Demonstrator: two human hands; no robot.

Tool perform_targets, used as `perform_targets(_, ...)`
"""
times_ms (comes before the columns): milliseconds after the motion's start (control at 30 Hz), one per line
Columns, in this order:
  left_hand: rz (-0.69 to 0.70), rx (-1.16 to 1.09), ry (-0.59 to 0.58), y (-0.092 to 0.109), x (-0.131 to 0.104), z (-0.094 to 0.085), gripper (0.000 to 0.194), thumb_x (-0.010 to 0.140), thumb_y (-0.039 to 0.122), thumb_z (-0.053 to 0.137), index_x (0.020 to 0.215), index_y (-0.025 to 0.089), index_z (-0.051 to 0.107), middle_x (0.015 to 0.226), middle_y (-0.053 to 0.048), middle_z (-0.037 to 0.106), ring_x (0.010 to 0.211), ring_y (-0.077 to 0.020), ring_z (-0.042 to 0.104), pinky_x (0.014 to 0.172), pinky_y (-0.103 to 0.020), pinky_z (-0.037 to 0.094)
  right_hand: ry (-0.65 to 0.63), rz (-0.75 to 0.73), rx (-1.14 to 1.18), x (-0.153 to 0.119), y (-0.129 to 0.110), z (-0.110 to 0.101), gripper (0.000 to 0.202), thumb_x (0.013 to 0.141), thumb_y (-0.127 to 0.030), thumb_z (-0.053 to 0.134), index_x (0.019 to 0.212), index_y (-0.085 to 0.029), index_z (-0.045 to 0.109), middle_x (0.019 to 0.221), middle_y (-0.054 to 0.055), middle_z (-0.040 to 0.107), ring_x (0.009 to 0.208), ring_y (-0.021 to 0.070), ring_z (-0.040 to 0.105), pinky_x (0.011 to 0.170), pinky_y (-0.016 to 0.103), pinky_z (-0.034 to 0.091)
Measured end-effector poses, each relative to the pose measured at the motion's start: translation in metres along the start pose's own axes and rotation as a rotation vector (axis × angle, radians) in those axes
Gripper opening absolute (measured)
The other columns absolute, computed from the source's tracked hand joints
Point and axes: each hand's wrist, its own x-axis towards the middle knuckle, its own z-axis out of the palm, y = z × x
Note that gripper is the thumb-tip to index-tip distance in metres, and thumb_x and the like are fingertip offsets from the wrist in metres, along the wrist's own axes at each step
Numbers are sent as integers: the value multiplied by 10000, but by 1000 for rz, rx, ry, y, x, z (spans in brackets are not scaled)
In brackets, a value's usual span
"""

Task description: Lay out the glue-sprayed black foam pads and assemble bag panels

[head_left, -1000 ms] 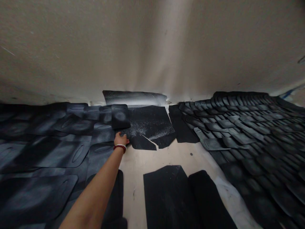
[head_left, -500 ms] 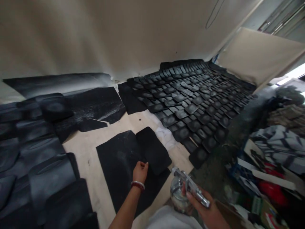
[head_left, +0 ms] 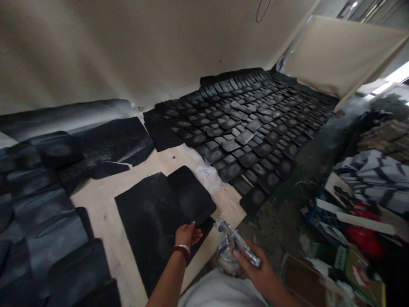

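In the head view, my right hand is wrapped round a metal spray gun with a round cup beneath it. The nozzle points up and left, toward a black panel with rounded corners. My left hand pinches the near edge of that panel between thumb and forefinger, its other fingers loosely bent. Under the panel lies a larger black sheet on the pale work surface.
Overlapping black panels cover the far right of the surface. More are piled at left. A pale curtain hangs behind. On the right, a cluttered crate and an open carton stand beside the floor.
My view has shifted, so the scene sits further left. My left hand's outer fingers have opened a little while staying at the panel's near edge. The spray gun stays in my right hand.
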Motion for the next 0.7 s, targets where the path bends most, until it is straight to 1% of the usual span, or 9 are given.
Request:
perform_targets(33, -31, -113, -27, -1, -3, 1, 169, 788, 281, 585, 771, 163, 465, 677, -97, 676, 559, -176, 657, 513, -257, 481, -3, 5, -3, 1, 3, -1, 494, 670, -441, 715, 1080, -175, 642, 1055, 95, 685, 1015, 276, 614, 944, 405, 460)
perform_targets(100, -95, -248, -57, -2, -9, 1, 146, 779, 239, 604, 776, 140, 497, 714, -104, 687, 576, -153, 659, 511, -227, 482, -14, 22, -1, 4, 7, -4, 511, 663, -447, 719, 1084, -169, 637, 1047, 91, 688, 1006, 271, 619, 935, 397, 468)
perform_targets(167, -166, -300, -100, -2, -13, 1, 153, 781, 250, 611, 790, 119, 532, 761, -126, 697, 600, -155, 667, 500, -217, 484, -20, 26, 1, 6, 8, -6, 531, 648, -455, 727, 1081, -162, 636, 1049, 95, 687, 1007, 279, 618, 923, 399, 477)
perform_targets(233, -198, -321, -149, -2, -17, 2, 181, 782, 279, 615, 816, 108, 563, 810, -147, 702, 619, -165, 674, 486, -216, 485, -26, 9, -15, 8, 6, -7, 527, 652, -453, 725, 1079, -159, 632, 1069, 100, 679, 1027, 283, 608, 926, 396, 474)
perform_targets(300, -174, -337, -159, -2, -20, 4, 188, 780, 280, 620, 839, 107, 579, 833, -149, 704, 612, -160, 674, 471, -208, 481, -47, -34, -47, 7, 2, -8, 487, 687, -445, 700, 1073, -157, 628, 1067, 102, 678, 1031, 278, 604, 922, 383, 473)
perform_targets(367, -132, -341, -132, -3, -21, 6, 169, 782, 262, 619, 840, 108, 580, 811, -134, 705, 582, -145, 665, 458, -197, 473, -73, -70, -67, 5, -3, -10, 450, 718, -445, 672, 1057, -153, 627, 1033, 104, 686, 997, 275, 616, 895, 374, 484)
perform_targets(467, -90, -306, -111, -5, -21, 8, 156, 790, 252, 607, 834, 105, 584, 755, -116, 702, 551, -137, 656, 443, -191, 464, -57, -82, -65, 3, -4, -13, 447, 728, -461, 656, 1047, -149, 625, 1005, 107, 691, 958, 279, 628, 866, 377, 494)
perform_targets(600, -55, -271, -91, -10, -18, 7, 154, 792, 259, 596, 818, 108, 592, 714, -101, 697, 532, -134, 650, 436, -190, 460, -17, -52, -77, -2, 2, -21, 480, 684, -469, 690, 1040, -152, 631, 1019, 110, 688, 971, 287, 625, 884, 394, 490)
perform_targets(700, -31, -262, -81, -13, -16, 8, 159, 785, 268, 601, 799, 110, 593, 704, -100, 696, 529, -133, 649, 441, -191, 463, 63, -17, -64, -6, 4, -23, 535, 596, -460, 756, 1026, -160, 650, 1022, 104, 692, 986, 299, 623, 892, 399, 496)
